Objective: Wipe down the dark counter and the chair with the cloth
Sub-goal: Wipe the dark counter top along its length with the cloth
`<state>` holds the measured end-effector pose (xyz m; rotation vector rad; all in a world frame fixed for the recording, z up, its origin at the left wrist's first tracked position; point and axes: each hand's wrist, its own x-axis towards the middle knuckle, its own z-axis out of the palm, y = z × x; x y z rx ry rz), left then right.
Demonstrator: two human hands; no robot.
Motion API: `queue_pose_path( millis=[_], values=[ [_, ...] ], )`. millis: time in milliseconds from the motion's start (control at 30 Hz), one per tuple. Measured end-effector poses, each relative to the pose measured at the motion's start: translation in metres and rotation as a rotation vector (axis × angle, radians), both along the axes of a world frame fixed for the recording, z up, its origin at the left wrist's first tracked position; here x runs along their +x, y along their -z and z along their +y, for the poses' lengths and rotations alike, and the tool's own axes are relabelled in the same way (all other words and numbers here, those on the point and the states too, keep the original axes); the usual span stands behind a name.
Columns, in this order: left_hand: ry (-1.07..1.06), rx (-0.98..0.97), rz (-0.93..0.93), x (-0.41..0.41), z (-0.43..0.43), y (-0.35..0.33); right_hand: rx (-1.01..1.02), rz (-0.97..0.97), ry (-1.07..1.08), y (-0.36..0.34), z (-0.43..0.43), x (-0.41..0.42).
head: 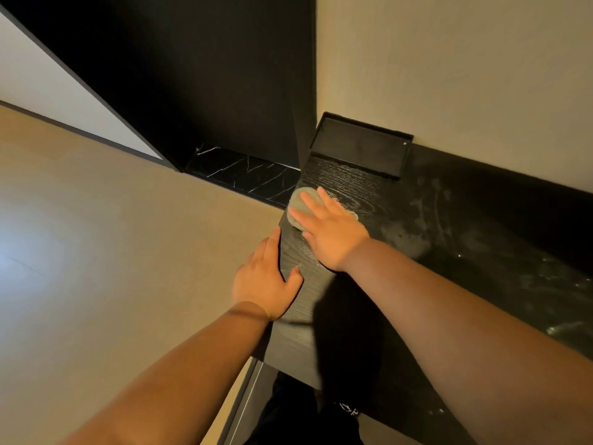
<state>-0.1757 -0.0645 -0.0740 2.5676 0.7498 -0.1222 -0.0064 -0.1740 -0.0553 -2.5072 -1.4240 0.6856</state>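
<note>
1. Grey-green soft cloth (300,205) lies on the dark wood-grain counter (401,200), at its left edge and near the black rectangular tray (359,149).
2. Right hand (333,232) presses it flat, fingers straight and spread.
3. Left hand (266,281) braces the counter edge, thumb on top, holding nothing.
4. Smeared surface stretches rightward from the cloth, on the right hand's side; that is likely next.

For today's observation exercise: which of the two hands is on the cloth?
The right hand, pressing flat on the cloth; the left hand only rests on the edge of the dark counter.
</note>
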Motion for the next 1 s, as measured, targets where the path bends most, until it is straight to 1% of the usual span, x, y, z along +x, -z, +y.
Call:
queue_pose_path(
  millis=[67,133,233,300,400,567,633,733,833,933,1000],
  values=[
    [-0.01,0.003,-0.009,0.0,-0.001,0.001,0.026,-0.041,0.047,-0.002,0.01,-0.001],
    [-0.017,-0.003,-0.014,-0.001,0.0,0.002,0.046,-0.04,0.06,0.001,0.002,-0.013],
    [-0.013,-0.013,-0.018,-0.001,0.001,0.002,0.136,-0.04,-0.017,0.005,-0.028,-0.038],
    [-0.011,-0.013,-0.02,-0.001,0.0,0.002,0.127,-0.056,-0.071,0.006,-0.04,-0.043],
    [-0.012,-0.004,-0.034,0.0,0.001,0.001,0.05,-0.049,-0.061,0.004,-0.023,-0.024],
    [-0.016,-0.007,-0.026,-0.001,0.0,0.002,0.046,-0.084,0.072,0.004,0.026,0.032],
    [-0.013,-0.004,-0.02,-0.001,0.001,0.003,0.036,-0.101,0.081,0.009,0.033,0.038],
    [-0.018,-0.008,-0.01,-0.001,0.001,0.004,0.057,-0.106,-0.01,0.012,0.019,0.02],
    [-0.012,-0.017,-0.023,-0.001,0.001,0.004,0.138,-0.04,-0.098,0.013,-0.015,-0.012],
    [-0.019,-0.008,-0.03,0.0,0.001,0.005,0.184,0.005,-0.078,0.013,-0.028,-0.025],
    [-0.015,0.006,-0.025,-0.001,0.001,0.005,0.126,-0.006,-0.076,0.009,-0.016,-0.014]
  ],
)
